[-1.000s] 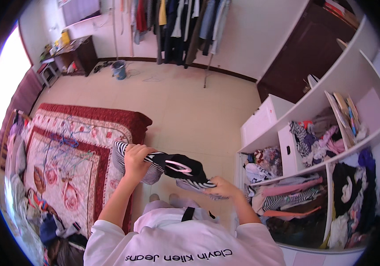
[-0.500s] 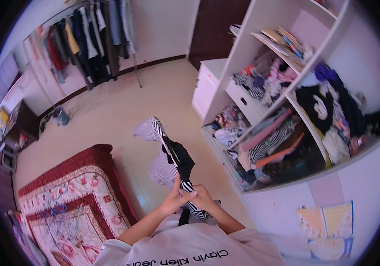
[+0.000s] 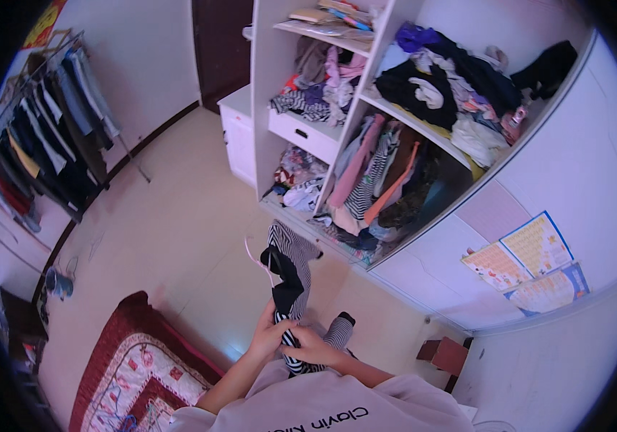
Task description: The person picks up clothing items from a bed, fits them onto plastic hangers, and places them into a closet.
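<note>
In front of my body I hold a black-and-white striped garment [image 3: 299,252] with a black section near its top. A thin pale pink hanger [image 3: 253,253] pokes out of it at the far left. My left hand [image 3: 269,335] is closed around the garment's left side, below the black section. Pressed close beside it, my right hand [image 3: 311,345] grips the striped cloth from the right. One striped sleeve stretches away toward the wardrobe; another dark-cuffed sleeve [image 3: 340,330] hangs past my right hand. Part of the garment is hidden behind my hands.
An open white wardrobe [image 3: 357,128] holds piled and hanging clothes ahead. A clothes rack [image 3: 135,163] with hanging clothes stands at the left wall. The bed [image 3: 125,338] lies lower left, a bin [image 3: 59,284] beyond it. A brown stool [image 3: 446,354] stands right.
My view has turned right, so the wardrobe now lies ahead and the bed and rack sit further left. The garment stays in both hands, its sleeves swung to the right.
</note>
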The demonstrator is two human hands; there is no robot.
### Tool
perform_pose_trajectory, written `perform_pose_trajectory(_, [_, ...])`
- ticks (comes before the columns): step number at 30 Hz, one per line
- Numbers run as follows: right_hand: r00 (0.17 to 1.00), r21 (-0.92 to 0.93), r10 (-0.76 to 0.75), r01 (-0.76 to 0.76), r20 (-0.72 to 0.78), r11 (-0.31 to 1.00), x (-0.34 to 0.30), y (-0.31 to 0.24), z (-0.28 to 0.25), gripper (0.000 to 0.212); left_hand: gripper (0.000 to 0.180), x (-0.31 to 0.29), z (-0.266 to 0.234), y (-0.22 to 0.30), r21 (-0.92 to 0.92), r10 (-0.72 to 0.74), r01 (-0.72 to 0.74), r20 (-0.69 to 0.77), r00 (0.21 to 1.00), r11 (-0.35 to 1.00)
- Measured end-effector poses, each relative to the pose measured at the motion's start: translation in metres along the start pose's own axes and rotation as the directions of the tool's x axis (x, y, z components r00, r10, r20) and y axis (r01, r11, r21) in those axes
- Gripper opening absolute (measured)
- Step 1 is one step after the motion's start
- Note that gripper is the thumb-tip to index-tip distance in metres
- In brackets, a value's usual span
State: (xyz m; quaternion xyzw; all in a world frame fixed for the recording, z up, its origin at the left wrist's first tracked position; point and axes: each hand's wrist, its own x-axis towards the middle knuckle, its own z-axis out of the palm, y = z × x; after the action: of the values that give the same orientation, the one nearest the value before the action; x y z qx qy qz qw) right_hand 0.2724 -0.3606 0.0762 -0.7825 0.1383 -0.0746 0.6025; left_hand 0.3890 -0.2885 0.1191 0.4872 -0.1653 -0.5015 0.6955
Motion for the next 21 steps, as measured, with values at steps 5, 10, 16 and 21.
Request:
perform_pose_trajectory(5, [0.983,0.044,-0.053,0.061,-0.174,0.997,-0.011,0.025,-0.026,0.032,0.065,0.032,0.030,-0.016,0.059,-0.038,0.033,0.090,0.995,0.998])
perform_pose_trajectory(10, [0.933,0.098,-0.025,0.064,-0.358,0.993,-0.024,0.023,-0.082,0.030,0.066,0.076,0.085,-0.028,0.191,-0.076,0.041,0.181,0.981,0.981])
perform_pose_trajectory(16, [0.834,0.131,0.021,0.062,-0.551,0.989,-0.047,0.038,-0.150,0.028,0.061,0.134,0.155,-0.056,0.323,-0.115,-0.003,0.345,0.932,0.946])
perform_pose_trajectory(21, [0.754,0.267,0.138,0.051,-0.642,0.962,-0.073,0.078,-0.194,0.025,0.062,0.162,0.217,-0.077,0.307,-0.201,0.070,0.418,0.886,0.949])
